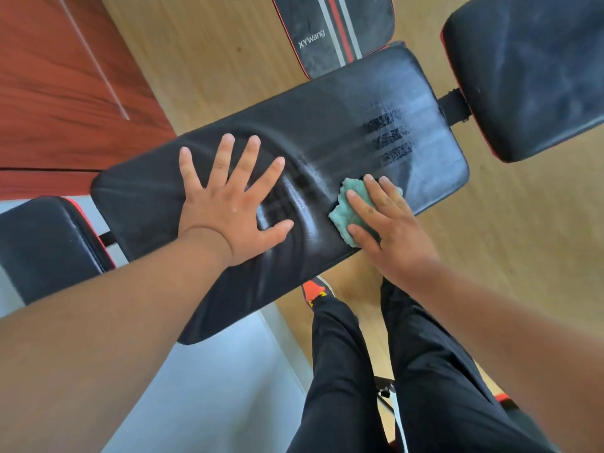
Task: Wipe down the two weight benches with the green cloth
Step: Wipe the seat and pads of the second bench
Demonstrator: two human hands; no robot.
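Observation:
A long black padded bench pad [343,119] runs across the middle of the view, with wet streaks on its right half. My left hand [228,204] lies flat on the pad's left half, fingers spread, and dents the padding. My right hand [389,223] presses the crumpled green cloth [346,210] onto the pad's near edge with straight fingers. Another black pad [529,70] of the same bench stands at the right, joined by a black bracket. A second bench's pad [333,27], striped red and grey with white lettering, lies at the top.
A smaller black pad with red trim [49,246] sits at the left edge. A red-brown wooden panel [65,76] fills the upper left. The floor is light wood [212,50]. My legs in black trousers [376,371] and an orange shoe [313,291] stand under the bench's near edge.

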